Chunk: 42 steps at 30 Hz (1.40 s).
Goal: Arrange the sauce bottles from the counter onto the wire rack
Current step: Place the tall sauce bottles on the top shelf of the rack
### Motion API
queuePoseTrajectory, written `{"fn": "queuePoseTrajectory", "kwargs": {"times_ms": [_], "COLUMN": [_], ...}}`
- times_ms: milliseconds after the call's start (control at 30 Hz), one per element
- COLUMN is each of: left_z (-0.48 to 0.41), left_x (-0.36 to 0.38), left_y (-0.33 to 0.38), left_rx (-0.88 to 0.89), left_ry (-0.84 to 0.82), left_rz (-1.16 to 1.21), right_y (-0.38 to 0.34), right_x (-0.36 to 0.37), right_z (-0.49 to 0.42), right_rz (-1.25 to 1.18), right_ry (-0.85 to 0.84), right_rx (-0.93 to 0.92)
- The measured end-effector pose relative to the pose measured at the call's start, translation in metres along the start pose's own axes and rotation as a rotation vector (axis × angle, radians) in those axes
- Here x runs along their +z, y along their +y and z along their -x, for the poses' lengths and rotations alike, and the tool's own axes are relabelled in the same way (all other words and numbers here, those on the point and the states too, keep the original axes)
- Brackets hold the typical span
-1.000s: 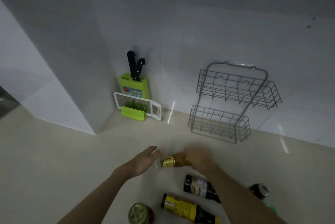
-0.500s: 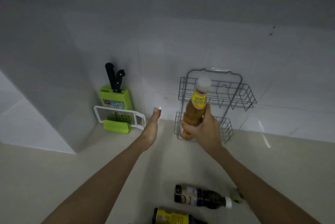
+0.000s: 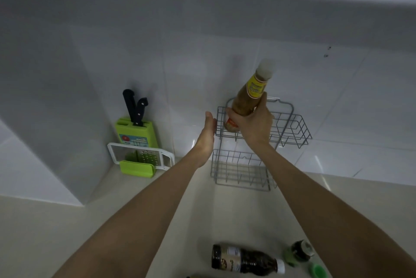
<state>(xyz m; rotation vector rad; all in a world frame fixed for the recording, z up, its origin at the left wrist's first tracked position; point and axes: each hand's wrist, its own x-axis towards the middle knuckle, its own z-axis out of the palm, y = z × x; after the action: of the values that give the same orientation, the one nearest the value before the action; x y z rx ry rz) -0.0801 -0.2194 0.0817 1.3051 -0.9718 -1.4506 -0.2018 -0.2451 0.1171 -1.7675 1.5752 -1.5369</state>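
A grey two-tier wire rack (image 3: 292, 129) hangs on the tiled wall above the counter. My right hand (image 3: 254, 124) grips a tan sauce bottle (image 3: 247, 97) with a yellow label and white cap, upright and slightly tilted, its base at the left end of the upper tier. My left hand (image 3: 208, 133) is flat with fingers extended, beside the rack's left edge, holding nothing. A dark sauce bottle (image 3: 245, 260) lies on its side on the counter near me. A small dark green-based bottle (image 3: 299, 251) sits to its right.
A green knife block (image 3: 135, 131) with black-handled knives stands in the corner, a white-framed grater (image 3: 139, 156) leaning in front of it. A green lid (image 3: 317, 271) lies at the bottom right. The rack's lower tier (image 3: 240, 172) holds nothing. A wall column juts out at left.
My right hand lifted the tan bottle off the counter, turned it upright and raised it to the rack's upper tier. My left hand rose alongside to the rack's left edge.
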Motion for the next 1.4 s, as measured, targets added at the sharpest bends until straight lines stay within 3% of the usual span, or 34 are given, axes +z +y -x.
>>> {"fn": "queuePoseTrajectory", "kwargs": {"times_ms": [567,767,933,1000,1100,1167,1233,1300,1400], "left_z": [0.0,0.002,0.013,0.023,0.037,0.048,0.063,0.079,0.097], "left_x": [-0.001,-0.001,-0.001,0.0,0.0,0.001,0.003,0.006,0.006], "left_y": [-0.002,-0.001,-0.003,-0.008,-0.02,-0.031,-0.048,-0.068,-0.093], "left_rx": [0.036,0.041,0.017,0.017,0.024,0.017,-0.036,-0.12,-0.221], "left_ry": [-0.107,-0.107,-0.031,0.023,0.125,0.179,0.197,0.189,0.149], "left_rz": [0.117,0.089,0.039,0.023,-0.004,-0.051,-0.111,-0.168,-0.255], "right_y": [0.009,0.004,0.002,0.005,0.01,0.015,0.033,0.062,0.102], "right_x": [0.028,0.029,0.018,0.007,-0.014,-0.029,-0.04,-0.05,-0.061], "right_z": [-0.005,0.002,0.005,0.014,0.038,0.061,0.089,0.117,0.15], "right_rz": [0.19,0.309,0.137,0.006,-0.086,-0.152,-0.089,0.086,0.289], "right_ry": [-0.167,-0.191,-0.284,-0.216,0.008,0.051,-0.081,-0.328,-0.933], "right_rx": [-0.051,0.021,0.132,0.118,-0.043,-0.071,-0.055,-0.05,0.03]}}
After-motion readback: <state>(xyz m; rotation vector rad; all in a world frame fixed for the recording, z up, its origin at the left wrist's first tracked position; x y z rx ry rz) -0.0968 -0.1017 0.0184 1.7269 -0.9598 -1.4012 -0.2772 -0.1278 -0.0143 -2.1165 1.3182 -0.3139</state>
